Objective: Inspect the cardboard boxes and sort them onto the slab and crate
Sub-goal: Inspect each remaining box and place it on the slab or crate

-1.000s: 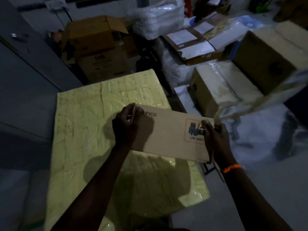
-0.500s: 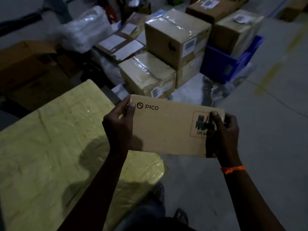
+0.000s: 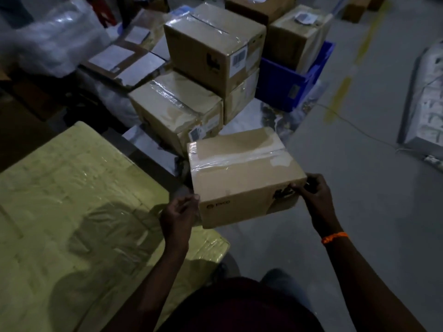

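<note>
Cardboard box [image 3: 242,173] is pinched end to end between my left grip [image 3: 178,212] and right grip [image 3: 314,195], long axis crosswise, slab [image 3: 72,200] just beside the left, crate [image 3: 287,85] well ahead.

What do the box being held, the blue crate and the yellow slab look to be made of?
Held box: matte brown cardboard, with glossy clear tape glinting along its top seam.
Blue crate: probably moulded plastic, going by its even colour and stiff, smooth walls.
Yellow slab: core unclear; its wrinkles and sheen suggest a clear film wrap.
</note>
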`<state>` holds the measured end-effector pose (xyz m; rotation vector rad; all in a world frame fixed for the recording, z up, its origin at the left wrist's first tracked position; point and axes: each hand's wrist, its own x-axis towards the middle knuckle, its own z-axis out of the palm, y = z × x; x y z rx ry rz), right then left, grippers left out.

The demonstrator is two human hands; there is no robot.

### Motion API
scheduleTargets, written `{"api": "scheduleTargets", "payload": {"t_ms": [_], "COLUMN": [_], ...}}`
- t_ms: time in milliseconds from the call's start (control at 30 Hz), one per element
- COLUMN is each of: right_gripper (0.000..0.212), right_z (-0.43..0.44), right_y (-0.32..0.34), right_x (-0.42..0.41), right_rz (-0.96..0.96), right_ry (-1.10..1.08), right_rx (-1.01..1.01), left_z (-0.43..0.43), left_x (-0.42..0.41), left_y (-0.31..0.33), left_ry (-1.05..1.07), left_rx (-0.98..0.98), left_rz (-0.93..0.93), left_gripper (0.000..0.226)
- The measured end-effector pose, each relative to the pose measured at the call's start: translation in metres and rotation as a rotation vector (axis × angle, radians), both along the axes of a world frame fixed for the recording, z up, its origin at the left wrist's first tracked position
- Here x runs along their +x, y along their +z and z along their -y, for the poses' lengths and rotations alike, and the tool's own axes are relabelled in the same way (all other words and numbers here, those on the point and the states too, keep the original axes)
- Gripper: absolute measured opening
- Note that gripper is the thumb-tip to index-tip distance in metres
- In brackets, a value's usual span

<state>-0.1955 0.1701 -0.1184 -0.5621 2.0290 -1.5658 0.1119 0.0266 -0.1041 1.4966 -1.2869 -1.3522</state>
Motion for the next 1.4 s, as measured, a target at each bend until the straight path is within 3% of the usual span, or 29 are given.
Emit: {"api": "scheduleTargets", "payload": {"t_ms": [100,333,633,833,900,967,1033,1100,1167,1233,1300,1400], "right_gripper": [0.034,0.015,0.028,0.007,0.02,0.035,0.031,0.021,0.013,0.022,0.028,0.027], "right_z": [-0.002,-0.002,0.07,0.124,0.131,0.129,0.119,0.105,0.093,0.085,0.08,0.072], "right_y": [-0.014,-0.033,-0.003,0.016,0.017,0.016,0.021,0.03,0.036,0.04,0.042,0.036], "right_x": [0.017,0.028,-0.017,-0.017,-0.015,-0.014,-0.014,-0.016,-0.021,-0.022,-0.02,-0.014], "right_rz": [0.034,0.167,0.166,0.094,0.083,0.005,0.004,0.085,0.135,0.238,0.361,0.409], "right_ry": [0.033,0.044,0.006,0.11,0.111,0.069,0.001,-0.103,-0.191,-0.254,-0.316,-0.317], "right_rx": [0.025,0.077,0.113,0.136,0.179,0.21,0.14,0.019,-0.106,-0.217,-0.26,-0.226], "left_z": [0.013,0.031,0.09,0.12,0.12,0.12,0.116,0.108,0.099,0.085,0.073,0.055], "left_x": [0.006,0.016,-0.018,-0.044,-0.049,-0.053,-0.055,-0.055,-0.055,-0.056,-0.056,-0.053], "left_y": [-0.009,-0.026,-0.001,0.027,0.031,0.029,0.028,0.03,0.031,0.038,0.04,0.039], "left_ry": [0.012,-0.057,-0.084,-0.292,-0.299,-0.251,-0.184,-0.121,-0.045,0.037,0.118,0.161], "left_rx": [0.029,0.018,-0.023,0.188,0.248,0.262,0.266,0.24,0.258,0.232,0.209,0.186], "left_rz": [0.03,0.157,0.181,0.09,0.064,0.031,-0.03,-0.124,-0.228,-0.307,-0.307,-0.218], "left_gripper": [0.014,0.033,0.039,0.026,0.031,0.05,0.063,0.056,0.066,0.055,0.046,0.051]}}
